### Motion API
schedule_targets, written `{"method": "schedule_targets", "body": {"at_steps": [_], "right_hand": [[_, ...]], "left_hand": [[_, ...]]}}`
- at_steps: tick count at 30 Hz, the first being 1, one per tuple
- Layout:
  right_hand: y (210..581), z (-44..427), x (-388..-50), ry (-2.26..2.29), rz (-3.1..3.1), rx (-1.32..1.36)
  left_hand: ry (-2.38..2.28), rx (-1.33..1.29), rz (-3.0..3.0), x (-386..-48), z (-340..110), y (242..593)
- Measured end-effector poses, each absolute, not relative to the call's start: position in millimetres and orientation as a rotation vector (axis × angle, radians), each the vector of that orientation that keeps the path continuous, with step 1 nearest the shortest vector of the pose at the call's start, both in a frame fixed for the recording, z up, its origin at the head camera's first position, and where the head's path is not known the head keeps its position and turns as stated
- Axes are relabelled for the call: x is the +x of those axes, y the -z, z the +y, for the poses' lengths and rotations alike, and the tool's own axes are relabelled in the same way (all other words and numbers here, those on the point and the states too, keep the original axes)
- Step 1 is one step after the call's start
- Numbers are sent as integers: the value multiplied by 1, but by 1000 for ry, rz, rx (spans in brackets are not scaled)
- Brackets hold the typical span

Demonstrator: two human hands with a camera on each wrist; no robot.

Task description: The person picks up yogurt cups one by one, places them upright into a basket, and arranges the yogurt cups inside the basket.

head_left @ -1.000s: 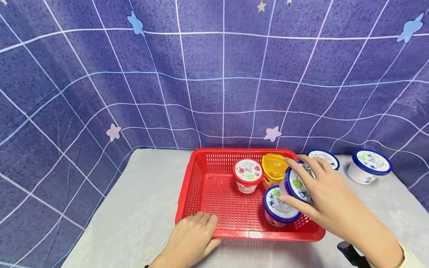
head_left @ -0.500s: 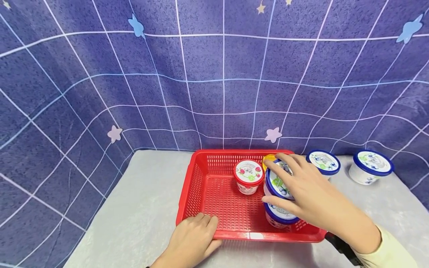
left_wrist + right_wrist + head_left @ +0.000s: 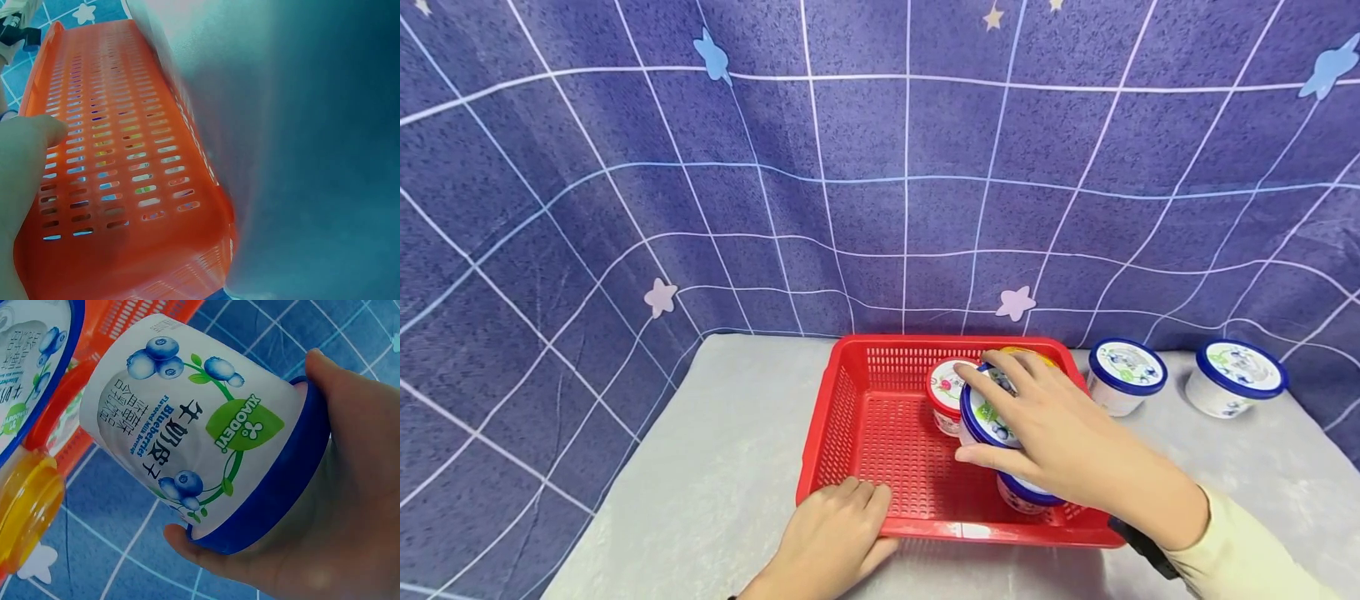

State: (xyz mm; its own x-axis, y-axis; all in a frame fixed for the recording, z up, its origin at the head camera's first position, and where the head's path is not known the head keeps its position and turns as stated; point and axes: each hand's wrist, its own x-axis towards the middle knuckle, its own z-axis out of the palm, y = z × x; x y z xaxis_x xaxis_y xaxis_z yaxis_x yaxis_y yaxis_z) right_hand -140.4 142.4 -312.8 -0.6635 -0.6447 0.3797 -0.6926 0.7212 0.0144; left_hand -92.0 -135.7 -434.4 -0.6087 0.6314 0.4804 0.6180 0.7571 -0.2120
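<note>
My left hand (image 3: 831, 529) grips the front left rim of the red perforated basket (image 3: 880, 454); in the left wrist view its thumb (image 3: 44, 131) lies on the outer wall. Over the basket, my right hand (image 3: 1052, 433) holds a tilted white tub (image 3: 200, 425) with a blue lid and blueberry print, fingers and thumb around the lid. A red-lidded tub (image 3: 945, 387) stands in the basket beside it. Partly hidden below my right hand is another blue-lidded tub (image 3: 1028, 493). A yellow tub (image 3: 28, 512) is mostly covered by the hand in the head view.
Two more blue-lidded tubs, one nearer (image 3: 1126, 375) and one farther right (image 3: 1236, 379), stand on the grey tabletop (image 3: 715, 450) right of the basket. A purple-blue curtain (image 3: 865, 167) with grid lines and stars hangs behind.
My right hand has carried the held blue-lidded tub leftward, from the basket's right side towards the red-lidded tub, now partly covering it. My left hand has stayed on the rim.
</note>
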Motion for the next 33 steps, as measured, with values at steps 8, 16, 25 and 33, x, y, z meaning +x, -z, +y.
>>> {"method": "schedule_targets", "body": {"at_steps": [8, 16, 25, 33], "right_hand": [[316, 132, -145, -212, -2614, 1145], [320, 122, -150, -223, -2645, 1202], [332, 109, -156, -130, -2599, 1347], [348, 99, -161, 37, -2671, 1395]], "left_hand": [[-49, -936, -2419, -92, -135, 433], [-61, -934, -2404, -92, -136, 435], [-73, -940, -2424, -92, -136, 435], [-89, -947, -2438, -92, -136, 432]]}}
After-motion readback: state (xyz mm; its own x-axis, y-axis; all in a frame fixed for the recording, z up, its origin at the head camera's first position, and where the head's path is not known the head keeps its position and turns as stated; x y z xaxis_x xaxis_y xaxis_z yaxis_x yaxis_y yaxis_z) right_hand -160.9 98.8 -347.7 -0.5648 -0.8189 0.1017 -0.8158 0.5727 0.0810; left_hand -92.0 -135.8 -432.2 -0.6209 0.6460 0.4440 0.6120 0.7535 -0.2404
